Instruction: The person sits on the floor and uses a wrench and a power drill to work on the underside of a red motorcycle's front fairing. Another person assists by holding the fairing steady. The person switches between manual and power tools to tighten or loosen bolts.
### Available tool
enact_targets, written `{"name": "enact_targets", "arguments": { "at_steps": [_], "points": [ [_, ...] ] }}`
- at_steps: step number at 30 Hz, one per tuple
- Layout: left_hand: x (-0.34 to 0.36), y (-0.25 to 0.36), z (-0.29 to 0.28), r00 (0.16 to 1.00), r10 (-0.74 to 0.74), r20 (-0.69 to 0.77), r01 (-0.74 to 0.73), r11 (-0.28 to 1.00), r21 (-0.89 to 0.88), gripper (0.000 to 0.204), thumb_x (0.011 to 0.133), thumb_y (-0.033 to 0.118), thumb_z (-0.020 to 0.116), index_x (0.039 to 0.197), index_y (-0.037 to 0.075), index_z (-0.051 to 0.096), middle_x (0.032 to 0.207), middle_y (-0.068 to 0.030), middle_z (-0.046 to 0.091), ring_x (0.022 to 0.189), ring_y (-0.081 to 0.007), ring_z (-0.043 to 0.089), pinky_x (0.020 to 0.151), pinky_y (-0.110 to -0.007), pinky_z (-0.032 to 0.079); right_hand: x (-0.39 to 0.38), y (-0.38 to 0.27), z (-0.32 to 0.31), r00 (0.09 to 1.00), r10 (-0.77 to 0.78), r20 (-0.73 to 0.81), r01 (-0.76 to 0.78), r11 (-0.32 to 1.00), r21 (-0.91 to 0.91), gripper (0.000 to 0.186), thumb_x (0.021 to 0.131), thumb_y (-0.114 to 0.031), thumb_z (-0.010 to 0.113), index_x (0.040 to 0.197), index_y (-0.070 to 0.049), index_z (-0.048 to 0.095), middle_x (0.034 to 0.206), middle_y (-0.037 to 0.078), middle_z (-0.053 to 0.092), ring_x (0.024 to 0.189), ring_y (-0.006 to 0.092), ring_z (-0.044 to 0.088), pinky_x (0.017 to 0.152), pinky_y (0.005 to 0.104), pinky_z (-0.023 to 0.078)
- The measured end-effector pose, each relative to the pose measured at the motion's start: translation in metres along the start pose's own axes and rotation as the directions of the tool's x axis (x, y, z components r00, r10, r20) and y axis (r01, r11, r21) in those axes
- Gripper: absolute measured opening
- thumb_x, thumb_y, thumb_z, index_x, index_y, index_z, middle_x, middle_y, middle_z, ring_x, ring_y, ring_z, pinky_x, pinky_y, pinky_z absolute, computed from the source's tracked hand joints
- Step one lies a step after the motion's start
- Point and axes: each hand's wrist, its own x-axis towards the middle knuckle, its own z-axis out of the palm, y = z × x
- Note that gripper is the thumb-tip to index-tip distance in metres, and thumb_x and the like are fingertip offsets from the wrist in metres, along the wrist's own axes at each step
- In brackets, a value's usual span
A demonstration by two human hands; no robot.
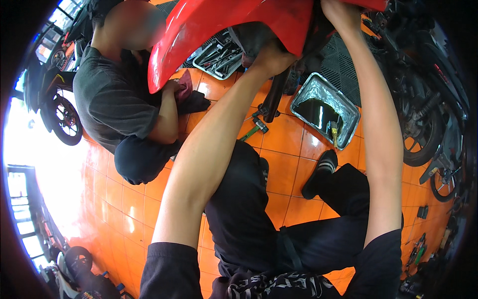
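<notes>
A glossy red motorcycle body panel (211,25) spans the top of the view, with dark parts under it. My left hand (277,58) reaches up beneath the panel, beside its lower pointed edge. Its fingers are hidden behind the red plastic and dark parts. Farther right, my right hand (342,12) is raised against the red bodywork at the top edge. The fingers of this hand are out of sight too, so what it grips cannot be made out. Below my left hand a dark bar-shaped part (275,97) points down toward the floor.
A co-worker (117,94) crouches at left, a dark red cloth (185,85) in hand. On the orange tiles lie a green-handled hammer (255,126), a tool tray (215,74) and a metal tray (354,122) of dark liquid with a brush (334,133). Motorcycles (417,124) line the right.
</notes>
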Motion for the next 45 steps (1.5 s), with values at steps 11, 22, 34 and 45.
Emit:
{"name": "enact_targets", "arguments": {
  "at_steps": [11,22,34,45],
  "points": [
    [-0.006,0.011,-0.005,0.995,-0.099,0.029,0.097,0.993,0.060,0.049,0.073,0.040,0.074,0.104,0.003,0.067,0.094,-0.0137,0.070,0.088,-0.0269,0.068,0.076,-0.038,0.052,-0.002,-0.007,-0.005,0.999,0.034,0.016,-0.035,0.997,0.062,0.021,0.084,-0.018,0.061,0.099,-0.004,0.065,0.099,0.018,0.067,0.099,0.0405,0.061,0.086,0.0489,0.047],
    [0.002,-0.015,0.001,0.977,0.102,-0.186,-0.080,0.989,0.121,0.037,0.075,0.029,0.074,0.098,0.000,0.070,0.086,-0.0138,0.072,0.082,-0.0207,0.069,0.077,-0.035,0.053,0.001,-0.011,0.005,0.984,0.084,-0.157,-0.067,0.992,0.107,0.027,0.087,-0.025,0.057,0.103,-0.004,0.065,0.102,0.019,0.067,0.098,0.0383,0.063,0.086,0.0470,0.049],
    [0.001,0.002,0.005,0.984,-0.173,0.045,0.174,0.984,-0.026,0.051,0.075,0.039,0.073,0.111,0.003,0.067,0.107,-0.0166,0.070,0.099,-0.0277,0.067,0.088,-0.038,0.051,-0.008,0.090,0.047,0.914,-0.311,0.261,0.403,0.777,-0.484,0.025,0.091,-0.017,0.049,0.109,-0.005,0.062,0.106,0.018,0.065,0.097,0.0303,0.065,0.085,0.0397,0.052],
    [-0.001,0.004,-0.001,0.987,-0.149,0.057,0.151,0.988,-0.029,0.046,0.076,0.034,0.071,0.109,0.002,0.067,0.104,-0.0178,0.069,0.097,-0.0267,0.066,0.087,-0.036,0.051,-0.004,0.072,0.040,0.836,-0.542,0.088,0.487,0.656,-0.577,0.015,0.089,-0.020,0.055,0.089,-0.010,0.066,0.082,0.011,0.068,0.067,0.0291,0.067,0.057,0.0405,0.055]
  ]
}}
